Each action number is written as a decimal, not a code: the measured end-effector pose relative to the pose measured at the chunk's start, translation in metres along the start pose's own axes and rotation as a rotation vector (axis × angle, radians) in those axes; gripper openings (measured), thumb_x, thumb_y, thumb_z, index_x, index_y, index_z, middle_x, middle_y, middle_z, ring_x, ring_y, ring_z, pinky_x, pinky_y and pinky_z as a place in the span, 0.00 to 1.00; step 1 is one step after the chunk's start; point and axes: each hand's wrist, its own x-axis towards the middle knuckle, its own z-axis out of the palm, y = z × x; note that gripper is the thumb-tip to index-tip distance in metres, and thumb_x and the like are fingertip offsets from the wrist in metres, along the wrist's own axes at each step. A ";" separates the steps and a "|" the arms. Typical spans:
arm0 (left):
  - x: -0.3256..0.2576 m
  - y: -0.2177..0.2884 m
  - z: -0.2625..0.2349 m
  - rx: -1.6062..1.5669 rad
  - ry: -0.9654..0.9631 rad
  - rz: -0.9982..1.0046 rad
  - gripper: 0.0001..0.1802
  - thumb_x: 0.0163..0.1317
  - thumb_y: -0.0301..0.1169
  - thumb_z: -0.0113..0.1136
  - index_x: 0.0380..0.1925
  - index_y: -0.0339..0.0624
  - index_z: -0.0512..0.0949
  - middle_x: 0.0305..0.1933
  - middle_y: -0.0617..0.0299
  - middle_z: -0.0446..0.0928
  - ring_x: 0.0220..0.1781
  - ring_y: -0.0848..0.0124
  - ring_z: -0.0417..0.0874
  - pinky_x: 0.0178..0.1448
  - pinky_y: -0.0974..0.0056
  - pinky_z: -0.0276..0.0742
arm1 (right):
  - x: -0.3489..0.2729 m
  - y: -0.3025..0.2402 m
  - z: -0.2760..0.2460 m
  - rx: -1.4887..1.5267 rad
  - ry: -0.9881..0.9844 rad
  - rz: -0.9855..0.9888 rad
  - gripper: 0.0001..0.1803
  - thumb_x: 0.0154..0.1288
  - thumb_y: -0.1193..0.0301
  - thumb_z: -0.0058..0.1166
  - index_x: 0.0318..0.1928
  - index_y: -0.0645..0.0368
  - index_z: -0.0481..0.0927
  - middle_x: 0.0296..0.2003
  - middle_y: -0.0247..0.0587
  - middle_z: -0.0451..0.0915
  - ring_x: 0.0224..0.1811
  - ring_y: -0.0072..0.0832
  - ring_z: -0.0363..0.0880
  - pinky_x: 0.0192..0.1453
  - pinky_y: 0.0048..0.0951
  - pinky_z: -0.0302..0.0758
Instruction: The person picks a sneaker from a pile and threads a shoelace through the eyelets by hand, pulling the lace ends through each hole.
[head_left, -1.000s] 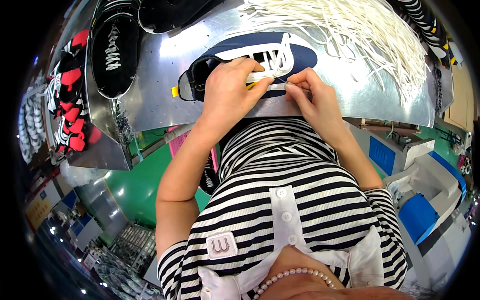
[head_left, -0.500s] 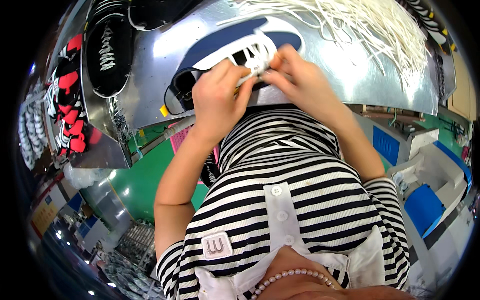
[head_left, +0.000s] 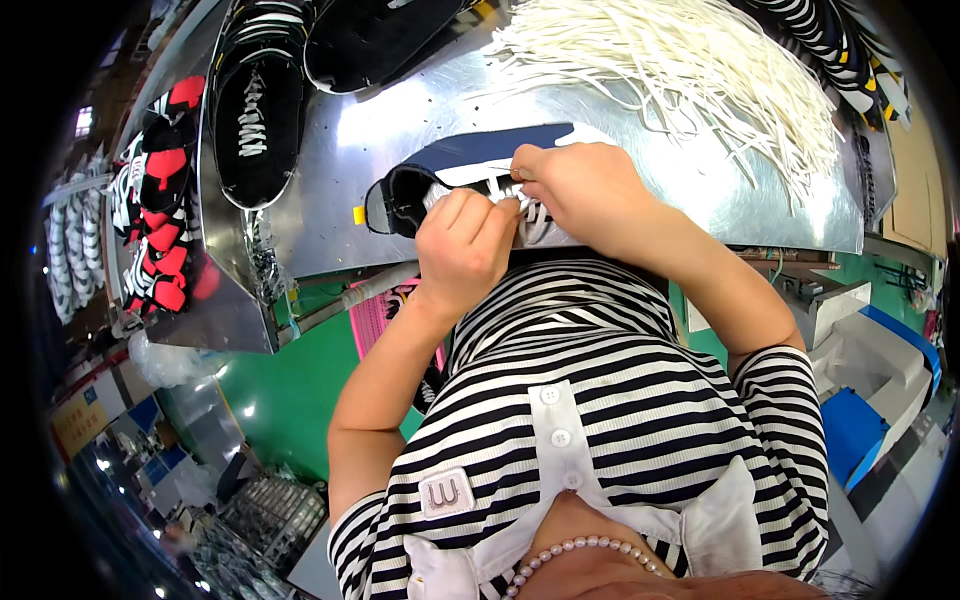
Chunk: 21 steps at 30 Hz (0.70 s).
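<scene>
Head view: my left hand (head_left: 462,250) and right hand (head_left: 575,190) pinch a white lace (head_left: 505,190) on the navy shoe (head_left: 470,165), just below the pile of loose laces (head_left: 680,70).

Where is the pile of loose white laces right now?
In the head view, the white laces lie heaped at the upper right of the metal table, beyond the navy shoe under both hands.

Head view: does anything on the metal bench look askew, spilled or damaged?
Nothing stands out. Both hands, left and right, work a white lace on the navy shoe at the edge of the metal bench. The pile of white laces is loose and fanned out but lies on the bench. The black shoe lies flat.
</scene>
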 end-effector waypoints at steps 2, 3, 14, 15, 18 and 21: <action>-0.004 -0.002 0.002 -0.023 -0.001 -0.005 0.09 0.48 0.23 0.68 0.31 0.39 0.80 0.23 0.62 0.68 0.28 0.64 0.73 0.31 0.61 0.70 | 0.008 0.004 -0.008 0.230 -0.046 0.073 0.11 0.58 0.71 0.58 0.42 0.58 0.82 0.34 0.43 0.86 0.37 0.44 0.85 0.39 0.43 0.79; -0.003 -0.003 0.003 -0.037 -0.006 -0.002 0.09 0.48 0.23 0.68 0.31 0.40 0.80 0.23 0.62 0.69 0.28 0.64 0.73 0.31 0.61 0.70 | 0.009 0.006 -0.009 0.305 -0.044 0.097 0.11 0.58 0.71 0.58 0.42 0.57 0.83 0.35 0.42 0.86 0.38 0.43 0.85 0.40 0.42 0.79; 0.009 0.001 -0.002 -0.161 -0.109 0.014 0.12 0.47 0.26 0.71 0.33 0.40 0.80 0.26 0.61 0.72 0.29 0.63 0.74 0.32 0.60 0.68 | 0.003 0.028 -0.136 1.160 1.120 -0.121 0.12 0.69 0.78 0.56 0.51 0.63 0.77 0.28 0.25 0.77 0.15 0.06 0.56 0.16 0.09 0.52; 0.005 -0.001 -0.004 -0.161 -0.102 0.003 0.12 0.47 0.24 0.72 0.33 0.39 0.80 0.26 0.60 0.72 0.29 0.62 0.74 0.32 0.59 0.68 | 0.009 0.043 -0.104 1.216 0.912 -0.053 0.10 0.67 0.74 0.58 0.48 0.61 0.81 0.31 0.26 0.80 0.24 0.09 0.66 0.29 0.14 0.63; 0.013 -0.005 -0.006 -0.209 -0.168 0.019 0.16 0.47 0.23 0.72 0.38 0.37 0.79 0.28 0.57 0.73 0.30 0.59 0.74 0.34 0.58 0.70 | 0.002 0.036 -0.031 1.170 0.583 0.138 0.09 0.66 0.72 0.60 0.45 0.61 0.84 0.35 0.29 0.83 0.36 0.14 0.76 0.44 0.19 0.74; 0.016 -0.001 -0.012 -0.258 -0.201 -0.144 0.23 0.53 0.24 0.70 0.50 0.36 0.75 0.34 0.53 0.79 0.35 0.55 0.79 0.39 0.57 0.75 | -0.003 0.027 0.003 1.141 0.301 0.253 0.08 0.66 0.74 0.59 0.44 0.63 0.84 0.35 0.30 0.82 0.38 0.16 0.77 0.46 0.20 0.74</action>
